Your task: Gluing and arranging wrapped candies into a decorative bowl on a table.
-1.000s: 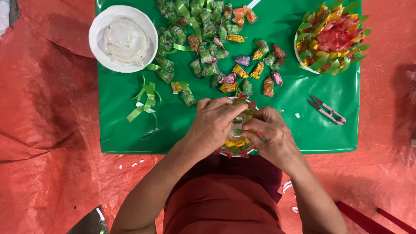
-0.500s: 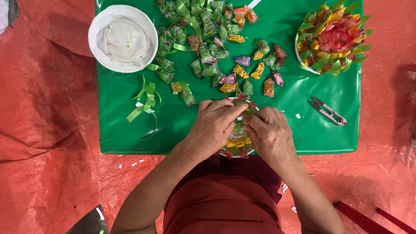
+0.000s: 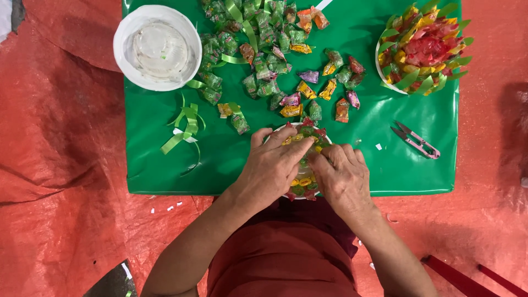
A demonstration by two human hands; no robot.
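Both hands, left (image 3: 270, 168) and right (image 3: 342, 177), pinching candy ring (image 3: 304, 137); I advise steady, even pressure, ring flat on table (image 3: 148, 159).

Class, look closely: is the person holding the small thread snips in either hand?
No. The snips lie alone on the green table, while both hands press on the candy-filled bowl.

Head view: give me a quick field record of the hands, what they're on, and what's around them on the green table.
left hand: pressed on the candy-filled bowl, fingers spread over its near side
right hand: on the same bowl, fingertips meeting the left hand's
loose candies: scattered beyond the bowl, mostly green wrappers
empty white bowl: far left corner
finished candy arrangement: far right corner
snips: right of the hands, lying flat
green ribbon scraps: left of the hands
green table: on red sheeting
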